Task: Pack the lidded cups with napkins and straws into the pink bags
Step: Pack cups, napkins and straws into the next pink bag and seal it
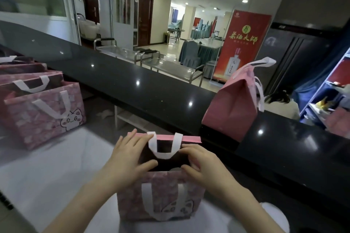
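Observation:
A pink bag (161, 196) with a cat print and white handles stands on the white table right in front of me, its mouth open. My left hand (125, 159) holds the left side of the mouth, fingers reaching the far rim and thumb on the near rim. At the right side, my right hand (200, 164) pinches the near rim with curled fingers. The inside is dark; a small pale shape (174, 169) shows just under the near rim, and I cannot tell what it is. No napkins or straws are visible.
Several more pink bags (47, 117) stand open in a row at the left of the table. Another pink bag (233, 108) with its top folded shut stands on the raised black counter (151, 89) behind. A seated person (280, 102) is beyond the counter at right.

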Available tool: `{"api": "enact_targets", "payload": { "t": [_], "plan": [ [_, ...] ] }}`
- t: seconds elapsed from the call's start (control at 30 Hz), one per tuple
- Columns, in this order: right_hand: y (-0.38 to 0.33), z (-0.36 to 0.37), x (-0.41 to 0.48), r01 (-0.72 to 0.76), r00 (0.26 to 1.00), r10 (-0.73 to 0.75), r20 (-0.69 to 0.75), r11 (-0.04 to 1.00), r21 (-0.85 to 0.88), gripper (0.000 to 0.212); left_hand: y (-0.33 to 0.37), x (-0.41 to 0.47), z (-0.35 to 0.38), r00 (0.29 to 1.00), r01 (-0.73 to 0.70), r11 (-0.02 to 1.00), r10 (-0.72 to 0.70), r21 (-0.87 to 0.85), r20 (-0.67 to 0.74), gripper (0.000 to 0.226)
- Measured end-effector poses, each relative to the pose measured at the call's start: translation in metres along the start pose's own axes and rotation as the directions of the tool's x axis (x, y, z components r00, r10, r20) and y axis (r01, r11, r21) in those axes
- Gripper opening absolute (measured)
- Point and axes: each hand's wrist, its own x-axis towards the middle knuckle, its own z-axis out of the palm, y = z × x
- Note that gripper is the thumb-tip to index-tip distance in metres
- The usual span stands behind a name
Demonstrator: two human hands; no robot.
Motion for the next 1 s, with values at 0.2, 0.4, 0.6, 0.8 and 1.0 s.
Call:
{"api": "enact_targets", "payload": {
  "t": [0.2,0.4,0.6,0.8,1.0],
  "plan": [
    [0.048,-0.053,-0.087,-0.032,0.994,0.026,-0.108,0.998,-0.056,0.028,0.112,-0.001,0.040,0.938,-0.194,0.981,0.186,0.001,-0.291,0.029],
    [0.120,-0.112,-0.226,-0.295,0.943,0.266,-0.199,0.946,-0.133,0.021,0.259,-0.012,0.122,0.902,-0.431,0.891,0.432,-0.144,-0.031,0.002],
    [0.192,-0.132,-0.400,-0.679,0.724,0.603,-0.335,0.708,-0.195,0.020,0.412,-0.032,0.229,0.678,-0.660,0.705,0.708,-0.259,0.199,0.013],
    [0.240,-0.111,-0.532,-0.923,0.384,0.890,-0.246,0.366,-0.116,0.030,0.523,-0.064,0.329,0.403,-0.778,0.531,0.832,-0.335,0.382,0.017],
    [0.270,-0.077,-0.586,-0.989,0.104,0.971,-0.216,0.079,-0.122,0.059,0.577,-0.099,0.403,0.170,-0.876,0.374,0.830,-0.305,0.531,0.036]
  ]
}}
